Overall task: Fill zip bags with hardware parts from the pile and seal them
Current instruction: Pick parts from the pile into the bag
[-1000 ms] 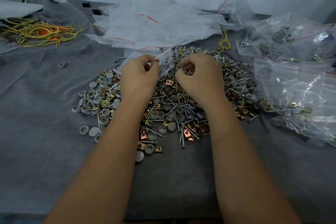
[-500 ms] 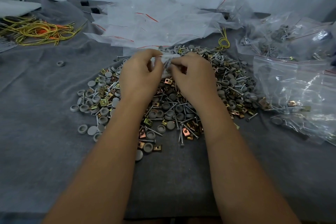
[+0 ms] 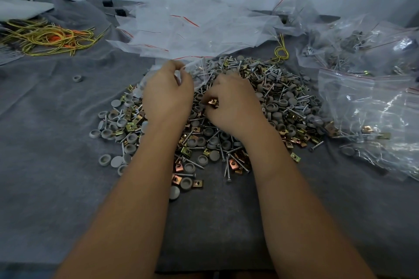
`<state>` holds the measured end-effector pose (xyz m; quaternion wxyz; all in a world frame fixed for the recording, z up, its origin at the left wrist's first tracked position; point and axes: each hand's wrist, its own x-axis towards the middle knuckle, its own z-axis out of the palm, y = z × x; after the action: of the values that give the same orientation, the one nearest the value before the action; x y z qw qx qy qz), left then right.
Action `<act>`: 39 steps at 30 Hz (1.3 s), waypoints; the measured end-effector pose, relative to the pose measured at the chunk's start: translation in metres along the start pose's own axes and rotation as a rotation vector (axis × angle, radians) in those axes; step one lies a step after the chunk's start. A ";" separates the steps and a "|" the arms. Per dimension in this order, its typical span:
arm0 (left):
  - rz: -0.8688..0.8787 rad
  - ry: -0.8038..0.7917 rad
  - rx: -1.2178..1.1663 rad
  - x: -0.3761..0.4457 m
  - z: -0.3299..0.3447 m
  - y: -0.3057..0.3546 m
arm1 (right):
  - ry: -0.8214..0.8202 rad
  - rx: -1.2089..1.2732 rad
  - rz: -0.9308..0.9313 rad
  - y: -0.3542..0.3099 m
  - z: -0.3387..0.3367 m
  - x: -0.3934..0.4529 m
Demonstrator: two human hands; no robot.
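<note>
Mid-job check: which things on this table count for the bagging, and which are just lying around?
In use:
- left hand holding a small zip bag
- right hand pinching a brass clip
- hardware pile
- empty bags
- filled bags

Lying about:
- yellow wire bundle
- stray grey cap
- small yellow wire loop
- grey cloth

surface: grey cloth | on it: hardware pile; empty bags; filled bags; yellow wires

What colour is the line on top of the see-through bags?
Red. Each zip bag has a thin red line along its top edge, seen clearly in the head view.
</note>
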<state>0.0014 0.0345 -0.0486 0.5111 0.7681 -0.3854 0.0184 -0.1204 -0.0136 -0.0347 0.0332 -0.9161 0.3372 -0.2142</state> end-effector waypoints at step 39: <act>-0.037 -0.044 -0.122 -0.001 0.000 0.002 | 0.152 0.121 0.207 0.007 0.001 0.004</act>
<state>-0.0008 0.0344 -0.0477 0.5486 0.7427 -0.3828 -0.0316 -0.1220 -0.0218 -0.0355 0.0846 -0.8538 0.4181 -0.2986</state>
